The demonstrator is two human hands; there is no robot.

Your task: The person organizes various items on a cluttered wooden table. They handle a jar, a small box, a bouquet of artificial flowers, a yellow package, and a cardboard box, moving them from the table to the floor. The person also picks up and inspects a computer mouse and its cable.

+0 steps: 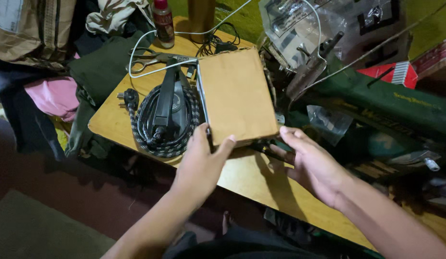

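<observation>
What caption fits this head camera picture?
Left hand grips a brown box beside an iron; right hand waits close.

Box [237, 93] on table [261, 180], iron [166, 112] left of it, scissors [148, 58] behind iron, bottle [163, 23] farther back.

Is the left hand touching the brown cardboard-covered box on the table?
Touching. The head view shows the left hand gripping the near corner of the brown box, thumb on top and fingers along its left edge.

Wooden table [261, 180]: iron [167, 112], scissors [148, 58], perhaps box [236, 96]
</observation>
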